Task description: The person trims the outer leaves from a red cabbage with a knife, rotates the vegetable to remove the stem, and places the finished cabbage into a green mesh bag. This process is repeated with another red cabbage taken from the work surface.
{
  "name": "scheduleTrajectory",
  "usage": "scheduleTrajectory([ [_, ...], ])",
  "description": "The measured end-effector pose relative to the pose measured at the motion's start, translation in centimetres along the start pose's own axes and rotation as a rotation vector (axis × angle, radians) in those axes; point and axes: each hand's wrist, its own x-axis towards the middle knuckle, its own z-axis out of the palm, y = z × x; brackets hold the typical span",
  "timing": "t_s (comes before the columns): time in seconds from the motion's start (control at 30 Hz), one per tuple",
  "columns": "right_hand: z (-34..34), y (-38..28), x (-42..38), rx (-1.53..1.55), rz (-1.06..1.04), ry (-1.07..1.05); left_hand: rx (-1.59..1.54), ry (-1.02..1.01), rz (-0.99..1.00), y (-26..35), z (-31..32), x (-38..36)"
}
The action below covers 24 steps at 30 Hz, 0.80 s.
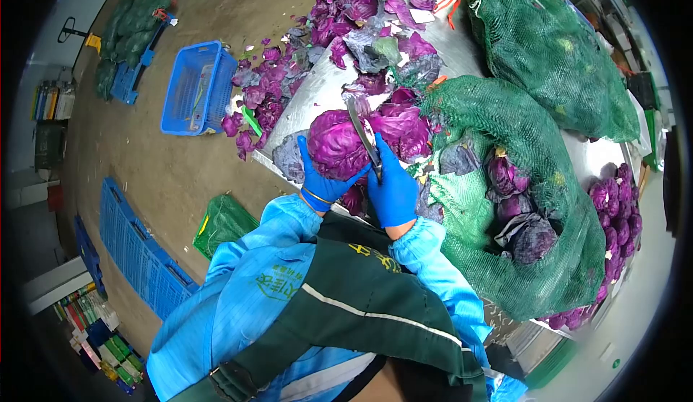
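Note:
My left hand (323, 184), in a blue glove, is wrapped round the lower left side of a red cabbage (337, 145). In my right hand (393, 189), also gloved in blue, is a knife (359, 124), its blade pointing up along the cabbage's right side. Both hands are close together over the near edge of the metal table (292, 124). Loose purple leaves (404, 131) lie just beyond the blade. To the right, an opened green mesh sack (530, 124) has several red cabbages (530, 237) showing in its mouth.
A second full mesh sack (556, 55) lies at the far right, tied with orange string. Trimmed leaves (271, 91) are heaped at the table's left edge. A blue crate (195, 88) stands on the floor, and trimmed cabbages (616, 214) are piled at the right.

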Motion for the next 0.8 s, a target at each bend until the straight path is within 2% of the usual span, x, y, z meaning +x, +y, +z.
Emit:
scheduleTrajectory([
  [0.03, 0.2, 0.3, 0.0, 0.001, 0.043, -0.035, -0.531, -0.017, -0.12, -0.2, 0.2, 0.0],
  [0.07, 0.4, 0.9, -0.1, -0.001, 0.046, -0.034, -0.533, -0.02, -0.121, -0.3, 0.1, -0.3],
  [0.13, 0.7, 3.0, -0.2, 0.099, -0.037, 0.031, 0.736, 0.022, 0.227, -0.2, -0.7, -0.6],
  [0.17, 1.0, 4.6, -0.2, 0.096, -0.044, 0.027, 0.736, 0.029, 0.223, 0.0, -0.9, -0.6],
  [0.23, 1.6, 8.2, -0.6, 0.161, 0.288, 0.054, -0.669, -0.235, -0.144, 1.1, -1.7, 0.1],
  [0.27, 1.8, 9.5, -1.1, 0.33, 0.298, 0.064, -0.945, -0.172, -0.208, 2.4, -3.4, 0.6],
  [0.33, 1.0, 8.0, -0.7, 0.581, 0.097, 0.166, -1.116, -0.022, -0.063, -0.6, -3.4, 0.9],
  [0.37, -0.5, 6.5, -0.2, 0.78, 0.091, 0.074, -1.096, -0.091, -0.039, -1.4, -3.8, 1.6],
  [0.4, -2.4, 4.2, 0.6, 0.773, 0.08, 0.088, -1.716, -0.191, -0.126, 3.4, -5.4, 2.6],
  [0.47, -4.7, 0.9, 1.2, 1.232, 0.064, -0.082, -2.006, -0.201, -0.514, 4.5, -6.2, 3.4],
  [0.5, -4.4, 0.9, 1.5, 1.243, 0.002, -0.11, -2.011, -0.225, -0.514, 4.3, -6.0, 3.9],
  [0.57, -2.9, 2.5, 1.8, 1.311, 0.068, -0.093, -1.011, -0.312, 0.082, 4.1, -5.2, 4.7],
  [0.6, -2.2, 4.1, 1.7, 1.29, 0.127, -0.11, -1.023, -0.33, 0.095, 4.9, -5.2, 4.7],
  [0.63, -2.4, 3.9, 1.2, 1.503, 0.16, -0.085, -0.962, -0.349, 0.02, 6.1, -5.6, 4.8],
  [0.67, -2.5, 4.1, 1.0, 1.492, 0.15, -0.059, -0.9, -0.367, -0.054, 6.9, -5.7, 5.0],
  [0.73, -3.0, 4.3, 0.3, 1.717, 0.252, -0.069, -0.869, -0.392, 0.013, 6.2, -4.7, 5.3],
  [0.8, -3.7, 5.2, -0.3, 1.886, 0.232, -0.103, -0.893, -0.415, -0.013, 6.2, -4.2, 5.3],
])
